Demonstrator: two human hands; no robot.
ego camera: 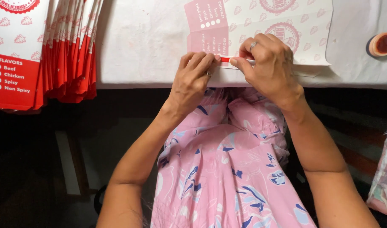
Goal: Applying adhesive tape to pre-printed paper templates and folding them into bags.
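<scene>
**Both Hands Pinching a Flat Carton's Edge**

We are looking at a white table (142,46) filling the upper frame. A stack of red-and-white flat cartons (41,50) is lying at the upper left. At upper centre, a pale pink flat carton (261,25) is resting printed side down. Our left hand (191,80) and right hand (267,65) are meeting at its near edge, fingers narrowed, pinching a thin red-and-white strip (225,59) between them. A small round pot (382,44) is sitting at the upper right.
</scene>
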